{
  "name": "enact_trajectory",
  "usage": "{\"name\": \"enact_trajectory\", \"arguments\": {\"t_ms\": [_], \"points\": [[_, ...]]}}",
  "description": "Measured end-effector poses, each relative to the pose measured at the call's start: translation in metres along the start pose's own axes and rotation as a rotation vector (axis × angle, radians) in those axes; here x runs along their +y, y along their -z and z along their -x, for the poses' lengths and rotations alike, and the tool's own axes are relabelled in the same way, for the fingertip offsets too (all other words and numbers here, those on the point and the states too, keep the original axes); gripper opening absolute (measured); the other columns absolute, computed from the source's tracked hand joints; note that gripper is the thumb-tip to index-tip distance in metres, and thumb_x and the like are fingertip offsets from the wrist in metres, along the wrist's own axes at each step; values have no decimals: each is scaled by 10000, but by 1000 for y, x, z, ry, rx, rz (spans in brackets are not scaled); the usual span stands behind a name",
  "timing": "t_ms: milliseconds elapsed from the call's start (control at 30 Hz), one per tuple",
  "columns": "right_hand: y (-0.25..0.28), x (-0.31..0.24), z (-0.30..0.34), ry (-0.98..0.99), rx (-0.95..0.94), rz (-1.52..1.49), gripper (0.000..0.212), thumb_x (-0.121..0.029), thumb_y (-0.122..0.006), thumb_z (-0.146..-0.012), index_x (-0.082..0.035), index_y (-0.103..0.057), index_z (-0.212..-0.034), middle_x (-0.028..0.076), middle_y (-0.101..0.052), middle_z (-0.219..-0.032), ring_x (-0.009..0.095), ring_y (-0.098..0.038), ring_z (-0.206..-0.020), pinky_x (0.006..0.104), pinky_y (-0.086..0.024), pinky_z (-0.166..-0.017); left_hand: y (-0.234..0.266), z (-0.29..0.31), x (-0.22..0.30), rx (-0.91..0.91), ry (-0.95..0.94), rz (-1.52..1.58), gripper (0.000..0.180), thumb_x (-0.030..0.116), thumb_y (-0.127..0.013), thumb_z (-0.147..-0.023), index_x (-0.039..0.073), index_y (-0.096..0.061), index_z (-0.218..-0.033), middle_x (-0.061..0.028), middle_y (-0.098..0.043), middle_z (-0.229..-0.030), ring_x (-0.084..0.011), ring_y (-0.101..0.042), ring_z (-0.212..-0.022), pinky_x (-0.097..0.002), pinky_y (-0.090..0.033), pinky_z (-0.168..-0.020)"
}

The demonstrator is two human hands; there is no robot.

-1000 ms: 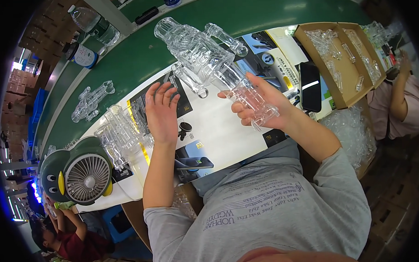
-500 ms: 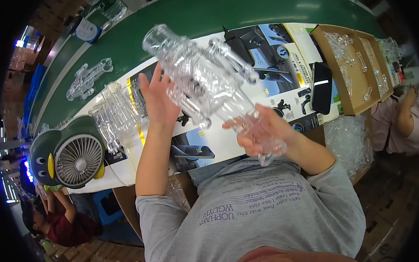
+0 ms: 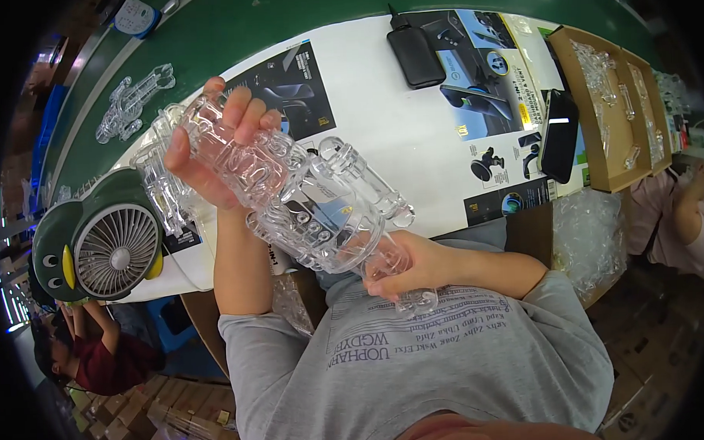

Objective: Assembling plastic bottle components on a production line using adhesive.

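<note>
Held at a slant over the table's near edge is a large transparent piece [image 3: 314,213], with a wide, ribbed, rounded body, tube-like ends and a clear arm along its right side. My left hand [image 3: 202,177] is closed round its upper, far end, with the fingers curled over the top. Its lower, near end sits in the grip of my right hand [image 3: 417,266], close to my shirt. Behind my left wrist stands a group of clear tubular parts [image 3: 163,192], partly hidden. A similar clear piece [image 3: 135,102] lies farther off on the green surface.
A green fan [image 3: 119,259] stands at left. On the printed sheets [image 3: 388,133] are a black squeeze bottle [image 3: 416,56] and, farther right, a phone [image 3: 558,135]. A cardboard tray [image 3: 610,184] holds clear parts at right, above a plastic-lined box [image 3: 589,239]. Other people sit at both sides.
My left hand, open beside the piece before, is now closed round its far end. The piece has come lower and nearer to me, and my right hand still holds its near end.
</note>
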State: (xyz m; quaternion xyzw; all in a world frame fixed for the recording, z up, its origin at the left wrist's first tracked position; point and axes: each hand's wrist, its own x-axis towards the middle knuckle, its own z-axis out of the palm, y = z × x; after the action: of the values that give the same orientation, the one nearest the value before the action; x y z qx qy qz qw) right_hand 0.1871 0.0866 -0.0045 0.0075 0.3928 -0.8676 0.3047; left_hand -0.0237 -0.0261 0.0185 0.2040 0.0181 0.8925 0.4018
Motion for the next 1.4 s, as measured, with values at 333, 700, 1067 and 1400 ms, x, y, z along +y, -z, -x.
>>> {"name": "enact_trajectory", "arguments": {"t_ms": [333, 700, 1067, 1400], "points": [[-2, -10, -3, -40, -7, -76, 478, -83, -586, -805, -21, -379, -1231, 33, -520, -669, 74, -508, -548, 209, -418, -522, 4, 0, 7, 34, -35, -62, 566, 399, -464, -803, 0, -396, -1198, -95, -492, -889, -180, -471, -782, -348, -350, -812], [26, -73, 62, 179, 303, 292, 425, -222, -534, -872, 6, -403, -1206, 47, -547, -782, 83, -529, -628, 221, -445, -553, -3, -8, -10, 465, -53, -270, 524, 468, -433, -849, 65, -416, -1182, -115, -524, -1075, -246, -498, -962, -406, -367, -930], [164, -260, 46, 165, 1164, 2155, 537, -308, -693, -675, -175, -464, -1141, 74, -598, -951, 254, -550, -968, 391, -354, -899, 42, -10, -37, 488, 115, -746, 257, 252, -394, -915, 45, -450, -1058, -124, -540, -992, -158, -547, -758, -282, -440, -727], [246, -317, 10, -151, 1060, 2041, 639, -303, -751, -614, -248, -459, -1180, 60, -602, -1018, 268, -566, -963, 397, -425, -842, 52, -11, -53, 180, 232, -1346, 143, 116, -455, -898, 19, -470, -1003, -68, -569, -779, -86, -519, -639, -211, -435, -598]]}}
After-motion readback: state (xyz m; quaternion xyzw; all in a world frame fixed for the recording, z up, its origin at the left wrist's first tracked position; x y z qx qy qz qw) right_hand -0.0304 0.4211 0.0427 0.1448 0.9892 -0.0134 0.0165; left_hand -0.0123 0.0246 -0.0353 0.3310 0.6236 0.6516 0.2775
